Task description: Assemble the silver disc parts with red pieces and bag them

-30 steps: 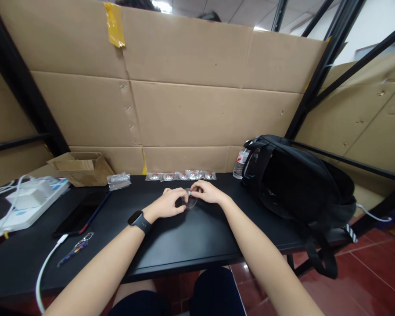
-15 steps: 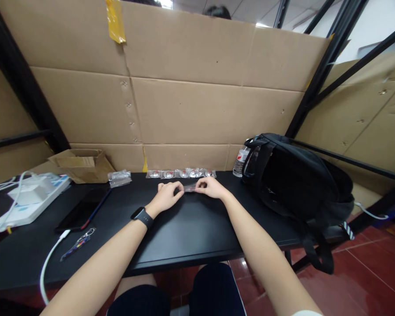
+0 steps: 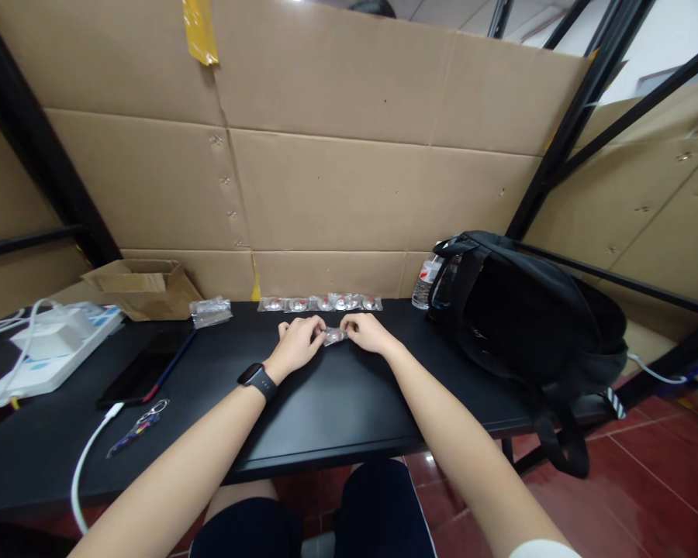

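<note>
Between my hands is a small clear plastic packet (image 3: 336, 335), low over the black table (image 3: 331, 411); what it contains is too small to make out. My left hand (image 3: 298, 341), below a dark wristwatch (image 3: 258, 380), pinches the packet's left end. At its right end, my right hand (image 3: 368, 333) has thumb and fingers closed on the edge. Just behind my fingers lies a row of several clear packets (image 3: 319, 303) holding round, silvery pieces with red marks.
Left are a pile of clear wrappers (image 3: 211, 311), an open brown paper bag (image 3: 145, 291), a phone (image 3: 145, 368), a pen (image 3: 171, 364), a keychain (image 3: 139, 428) and a power strip (image 3: 58, 349). A water bottle (image 3: 423, 285) and black backpack (image 3: 529, 333) stand right. Cardboard (image 3: 337, 194) rises behind.
The packet between my hands has turned and now shows more of its face, slightly lower. My right hand has shifted a little left. The view has tipped slightly downward.
</note>
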`<state>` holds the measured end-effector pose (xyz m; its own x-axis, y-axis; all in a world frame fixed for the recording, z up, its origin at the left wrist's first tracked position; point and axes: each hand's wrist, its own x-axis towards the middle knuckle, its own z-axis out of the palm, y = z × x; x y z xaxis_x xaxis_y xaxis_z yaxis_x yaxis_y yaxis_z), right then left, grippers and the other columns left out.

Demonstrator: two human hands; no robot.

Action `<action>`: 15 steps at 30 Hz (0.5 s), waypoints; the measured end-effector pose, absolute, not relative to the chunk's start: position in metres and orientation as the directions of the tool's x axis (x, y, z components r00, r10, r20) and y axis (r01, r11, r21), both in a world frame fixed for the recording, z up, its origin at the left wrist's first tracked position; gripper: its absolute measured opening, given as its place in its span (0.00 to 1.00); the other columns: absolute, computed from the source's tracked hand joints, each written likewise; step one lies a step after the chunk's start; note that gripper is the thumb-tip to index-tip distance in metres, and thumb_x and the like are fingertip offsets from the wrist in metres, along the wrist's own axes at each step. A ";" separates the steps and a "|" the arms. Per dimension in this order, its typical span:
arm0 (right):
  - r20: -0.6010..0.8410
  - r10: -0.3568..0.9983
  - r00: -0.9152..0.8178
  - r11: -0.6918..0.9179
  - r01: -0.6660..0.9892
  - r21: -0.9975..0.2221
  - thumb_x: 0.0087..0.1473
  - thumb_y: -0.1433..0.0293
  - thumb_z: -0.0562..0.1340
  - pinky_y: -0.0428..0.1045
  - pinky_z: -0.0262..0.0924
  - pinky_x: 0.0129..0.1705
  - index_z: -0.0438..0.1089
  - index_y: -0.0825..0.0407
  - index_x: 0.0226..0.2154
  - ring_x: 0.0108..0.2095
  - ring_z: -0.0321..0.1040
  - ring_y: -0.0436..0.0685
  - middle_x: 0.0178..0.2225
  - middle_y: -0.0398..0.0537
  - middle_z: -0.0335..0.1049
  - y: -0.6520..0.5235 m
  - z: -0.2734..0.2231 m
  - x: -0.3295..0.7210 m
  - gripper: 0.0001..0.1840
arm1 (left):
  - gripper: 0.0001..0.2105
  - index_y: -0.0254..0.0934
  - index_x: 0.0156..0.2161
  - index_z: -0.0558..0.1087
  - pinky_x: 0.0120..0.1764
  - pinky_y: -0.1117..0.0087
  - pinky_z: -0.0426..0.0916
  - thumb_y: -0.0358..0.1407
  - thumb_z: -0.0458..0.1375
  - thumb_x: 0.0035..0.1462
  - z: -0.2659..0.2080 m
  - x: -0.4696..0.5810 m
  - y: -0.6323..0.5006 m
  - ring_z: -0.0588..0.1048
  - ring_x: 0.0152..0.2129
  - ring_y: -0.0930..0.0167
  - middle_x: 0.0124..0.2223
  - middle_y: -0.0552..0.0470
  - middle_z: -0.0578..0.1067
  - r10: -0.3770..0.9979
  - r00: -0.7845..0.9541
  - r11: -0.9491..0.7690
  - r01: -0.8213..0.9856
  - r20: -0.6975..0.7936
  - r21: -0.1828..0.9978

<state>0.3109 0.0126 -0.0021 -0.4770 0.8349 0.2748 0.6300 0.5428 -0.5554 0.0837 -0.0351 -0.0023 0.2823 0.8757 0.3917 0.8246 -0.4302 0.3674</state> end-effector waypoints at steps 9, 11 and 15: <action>0.145 0.865 -0.481 0.502 0.818 -0.281 0.55 0.71 0.62 0.66 0.54 0.56 0.73 0.40 0.53 0.60 0.51 0.70 0.62 0.53 0.57 0.003 0.000 0.306 0.23 | 0.12 0.47 0.46 0.75 0.53 0.50 0.54 0.47 0.57 0.61 -0.006 0.081 -0.036 0.62 0.59 0.53 0.55 0.49 0.76 0.836 0.409 -0.509 0.827 0.366 0.239; 0.145 0.866 -0.479 0.499 0.814 -0.297 0.58 0.70 0.61 0.67 0.53 0.56 0.74 0.41 0.52 0.61 0.51 0.70 0.62 0.53 0.57 0.001 0.001 0.302 0.19 | 0.14 0.47 0.50 0.73 0.53 0.51 0.54 0.42 0.60 0.58 -0.005 0.082 -0.037 0.63 0.58 0.54 0.56 0.49 0.75 0.828 0.402 -0.514 0.822 0.391 0.244; 0.141 0.852 -0.504 0.514 0.759 -0.399 0.61 0.66 0.60 0.69 0.53 0.57 0.77 0.43 0.47 0.61 0.53 0.69 0.61 0.53 0.61 0.002 0.002 0.297 0.14 | 0.14 0.48 0.52 0.72 0.52 0.55 0.55 0.37 0.57 0.61 -0.001 0.084 -0.038 0.68 0.56 0.60 0.56 0.50 0.76 0.803 0.390 -0.539 0.799 0.451 0.268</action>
